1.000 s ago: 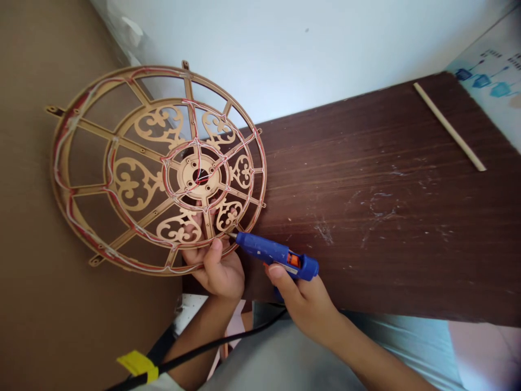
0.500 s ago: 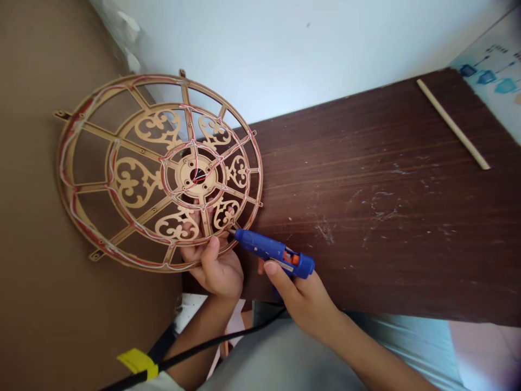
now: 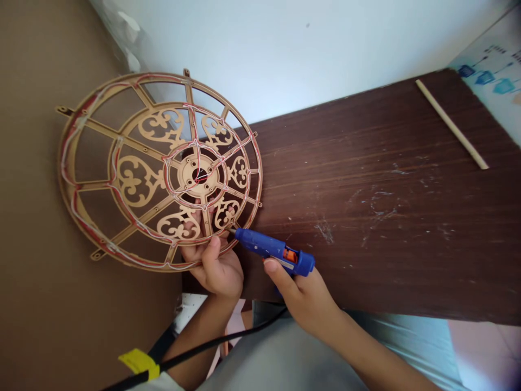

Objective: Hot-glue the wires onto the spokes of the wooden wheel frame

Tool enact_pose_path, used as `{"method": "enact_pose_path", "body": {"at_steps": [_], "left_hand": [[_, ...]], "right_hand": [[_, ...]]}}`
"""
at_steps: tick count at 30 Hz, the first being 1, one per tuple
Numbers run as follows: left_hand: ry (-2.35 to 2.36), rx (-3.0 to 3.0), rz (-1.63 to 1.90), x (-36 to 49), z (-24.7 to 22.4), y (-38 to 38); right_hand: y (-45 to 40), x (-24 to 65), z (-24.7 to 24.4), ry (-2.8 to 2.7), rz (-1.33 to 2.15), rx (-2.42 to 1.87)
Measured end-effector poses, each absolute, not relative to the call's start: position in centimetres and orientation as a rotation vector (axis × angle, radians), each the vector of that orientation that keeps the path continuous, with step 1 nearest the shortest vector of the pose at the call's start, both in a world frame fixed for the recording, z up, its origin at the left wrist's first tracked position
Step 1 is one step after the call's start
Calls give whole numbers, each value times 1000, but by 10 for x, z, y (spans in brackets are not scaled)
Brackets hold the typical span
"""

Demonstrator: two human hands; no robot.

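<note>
A: What was nearest the camera?

B: The left hand (image 3: 215, 266) and the right hand (image 3: 299, 296). The left was closed on the lower rim of a round openwork frame (image 3: 199, 174), thumb in front and fingers behind. The right was wrapped around the grip of a blue hot glue gun (image 3: 271, 247), its nozzle right at the frame's lower right edge. I couldn't tell whether the two touched.

A: How would that frame handle?

B: Light and stiff, I'd judge, but easy to snap at the narrow spokes and thin scrollwork. The tan lattice could have been wood or plastic. The outer ring or a thick spoke was the safest place to hold it. Red and white strands (image 3: 65, 144) traced its ribs and rim, and it was held up at the left of the picture.

A: And farther off?

B: A black cord (image 3: 220, 342) with a yellow tag (image 3: 138, 363) crossed the bottom. Beyond lay a dark, scuffed wooden surface (image 3: 366, 190) with a pale dowel (image 3: 451, 125) at upper right, brown cardboard (image 3: 61, 271) at left and a white wall (image 3: 285, 54) along the top.
</note>
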State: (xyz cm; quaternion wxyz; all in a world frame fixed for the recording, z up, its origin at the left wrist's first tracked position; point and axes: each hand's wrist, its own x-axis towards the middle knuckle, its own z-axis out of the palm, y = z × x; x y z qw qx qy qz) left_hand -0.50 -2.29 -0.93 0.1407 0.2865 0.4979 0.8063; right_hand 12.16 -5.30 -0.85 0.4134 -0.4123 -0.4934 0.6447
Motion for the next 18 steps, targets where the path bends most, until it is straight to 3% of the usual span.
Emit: {"method": "enact_pose_path", "body": {"at_steps": [18], "left_hand": [[1465,827,2324,-6,-8,-24]], "right_hand": [[-52,122,-14,-1246,1609,-976]]}}
